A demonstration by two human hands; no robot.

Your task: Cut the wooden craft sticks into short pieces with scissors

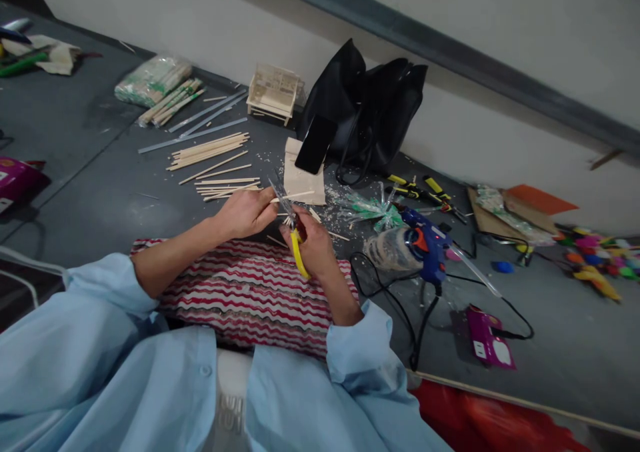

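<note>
My right hand point(314, 244) is closed around the yellow handle of a pair of scissors point(299, 253), whose blades point up and to the left. Between the fingers of my left hand point(246, 213) is a thin wooden stick point(293, 197), which crosses the blades; whether they bite into it I cannot tell. Just beyond my left hand lie loose wooden sticks point(227, 184) and a larger row of sticks point(209, 151). Beige paper point(305, 184) with a black phone point(316, 144) on it is past my hands, with small wood chips around. A red-striped cushion point(245, 292) lies under my forearms.
A blue glue gun point(429, 242) with its cable rests by a plastic jar point(393, 249) on the right. Behind are a black bag point(367, 105), a small stick-built chair point(274, 92) and pliers point(417, 192). Glue sticks point(195, 135) and bagged sticks point(153, 79) lie at left.
</note>
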